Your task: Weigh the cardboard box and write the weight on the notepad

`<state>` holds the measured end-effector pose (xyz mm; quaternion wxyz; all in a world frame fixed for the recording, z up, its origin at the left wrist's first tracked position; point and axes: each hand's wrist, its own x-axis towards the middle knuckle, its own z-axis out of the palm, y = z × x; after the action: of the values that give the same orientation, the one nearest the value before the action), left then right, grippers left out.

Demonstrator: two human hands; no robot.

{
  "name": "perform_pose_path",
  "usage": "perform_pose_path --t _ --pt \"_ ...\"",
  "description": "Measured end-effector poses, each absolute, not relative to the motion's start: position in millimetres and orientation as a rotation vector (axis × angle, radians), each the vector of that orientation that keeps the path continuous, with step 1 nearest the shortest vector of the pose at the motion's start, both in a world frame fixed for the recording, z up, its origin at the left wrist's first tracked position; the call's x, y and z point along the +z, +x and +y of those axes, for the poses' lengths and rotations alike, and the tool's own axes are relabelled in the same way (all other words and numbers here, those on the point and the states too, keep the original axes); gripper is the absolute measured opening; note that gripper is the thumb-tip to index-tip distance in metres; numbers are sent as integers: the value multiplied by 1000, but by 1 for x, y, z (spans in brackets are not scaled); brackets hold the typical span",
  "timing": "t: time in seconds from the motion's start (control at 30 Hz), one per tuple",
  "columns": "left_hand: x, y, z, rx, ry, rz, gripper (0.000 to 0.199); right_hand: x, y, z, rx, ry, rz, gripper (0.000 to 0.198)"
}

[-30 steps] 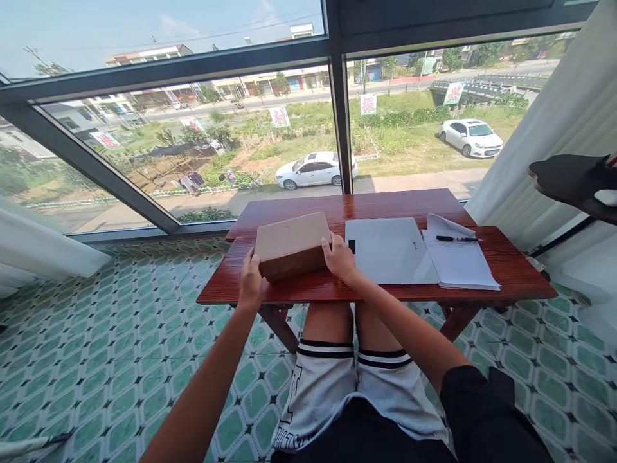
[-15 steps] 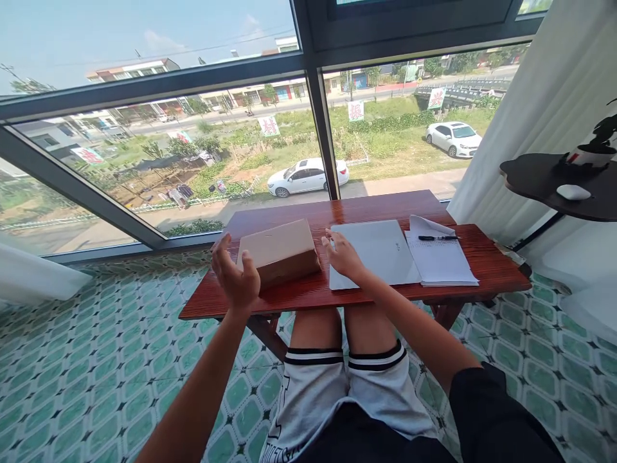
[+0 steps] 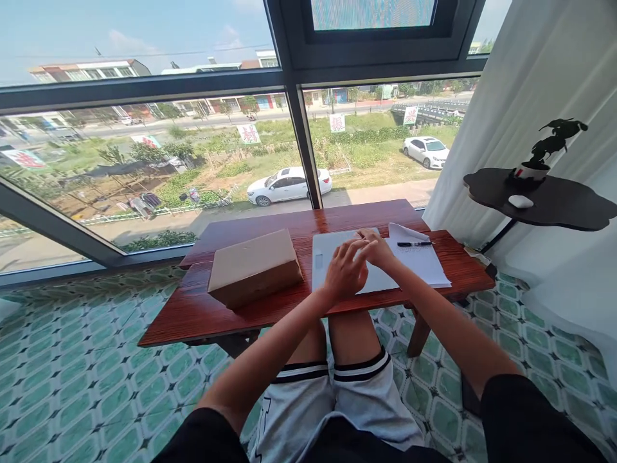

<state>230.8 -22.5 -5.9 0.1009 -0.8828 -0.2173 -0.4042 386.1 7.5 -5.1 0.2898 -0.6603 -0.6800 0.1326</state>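
Observation:
Both of my hands meet above a closed silver-grey laptop [image 3: 328,244] on the table. My left hand [image 3: 346,267] has its fingers stretched out and slightly apart, reaching across to the fingers of the other hand; nothing shows in its grasp. My right hand [image 3: 382,252] is loosely open over the laptop's right half, its fingertips partly covered by the left hand. Whether the hands press on the lid I cannot tell. To their left lies a closed brown cardboard box [image 3: 255,263]. Right of the laptop, a black pen [image 3: 414,244] rests on an open notebook [image 3: 429,267].
The dark red wooden table [image 3: 193,315] stands against large windows. At the right, a black side table [image 3: 569,206] bears a potted plant [image 3: 535,161] and a white, mouse-shaped object [image 3: 521,202]. A white curtain [image 3: 457,148] hangs behind it. Green tiles [image 3: 96,386] cover the floor.
My left hand has moved right, from beside the box to the right hand over the laptop. The right hand has shifted right across the lid. My view has turned slightly right.

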Motion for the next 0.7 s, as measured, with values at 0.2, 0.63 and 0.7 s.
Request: perform_pose_path --t 0.2,0.63,0.7 --pt "-43 291 -27 -974 -2735 -359 54 -13 436 -2 255 -1969 -1710 31" --pt "-77 323 -44 -433 -2780 129 41 -44 535 -48 -164 -2332 -1700 41" --pt "-78 324 -46 -421 -2775 119 38 -52 543 -51 -203 -2350 -1742 43"
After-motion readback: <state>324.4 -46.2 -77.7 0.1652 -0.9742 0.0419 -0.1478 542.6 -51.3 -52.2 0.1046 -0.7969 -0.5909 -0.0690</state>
